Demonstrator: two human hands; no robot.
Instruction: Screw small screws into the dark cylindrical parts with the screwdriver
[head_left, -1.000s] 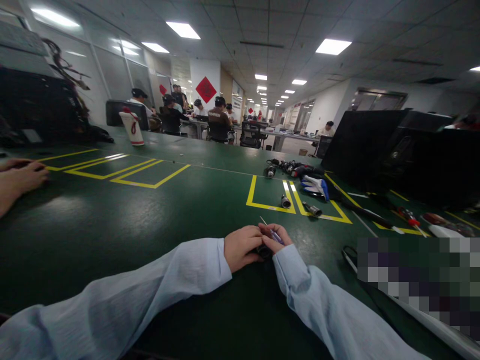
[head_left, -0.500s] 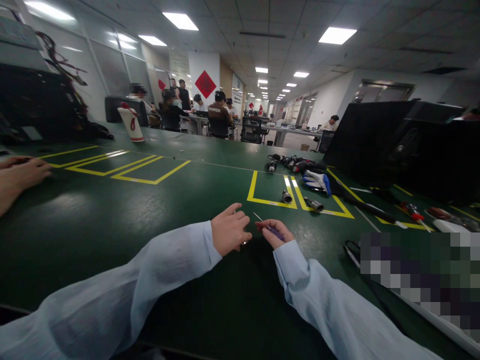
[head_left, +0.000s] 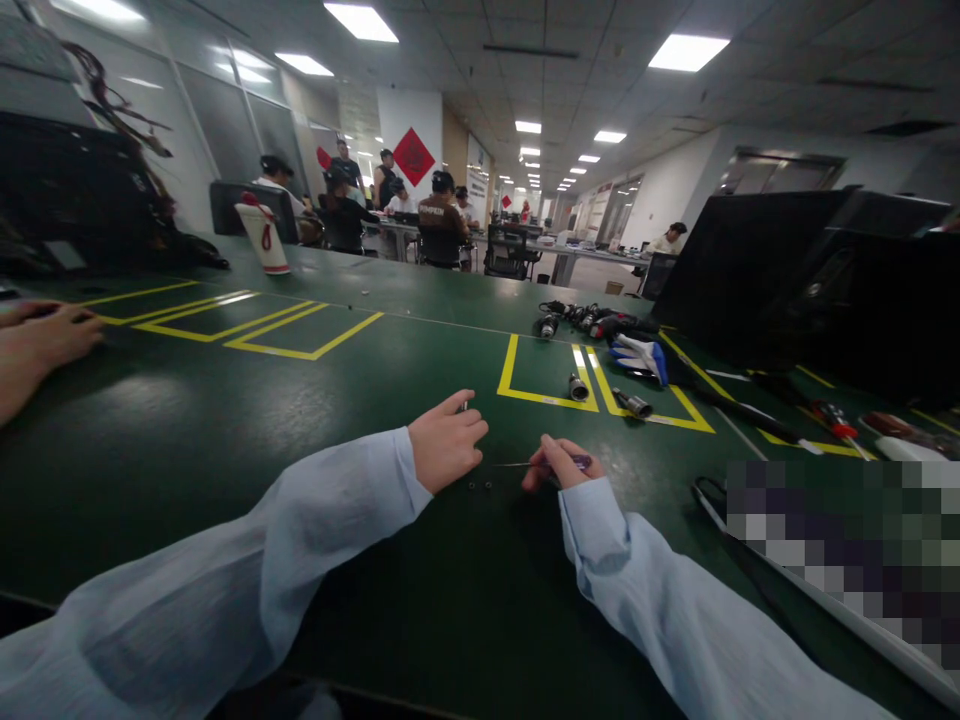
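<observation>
My right hand (head_left: 562, 463) is closed around a small screwdriver with a purple handle (head_left: 582, 462). Its thin shaft lies nearly level and points left toward my left hand (head_left: 448, 440). The fingers of my left hand are curled, with a small metallic bit (head_left: 463, 405) showing by the index finger; most of what it holds is hidden. Two tiny dark rings, a left one (head_left: 471, 486) and a right one (head_left: 488, 486), lie on the green tabletop (head_left: 420, 610) just below the left fingers.
Two metal connector-like parts (head_left: 577, 388) (head_left: 634, 404) lie by yellow tape outlines. Behind them are a blue-white glove (head_left: 639, 358) and dark tools with cables (head_left: 574, 318). A red screwdriver (head_left: 836, 420) lies right; a cup (head_left: 262, 238) stands back left. Another person's hand (head_left: 49, 335) rests far left.
My left hand has shifted slightly left, leaving the two rings in view on the table. My right hand has moved slightly right, and its screwdriver has swung from pointing up-left to nearly level.
</observation>
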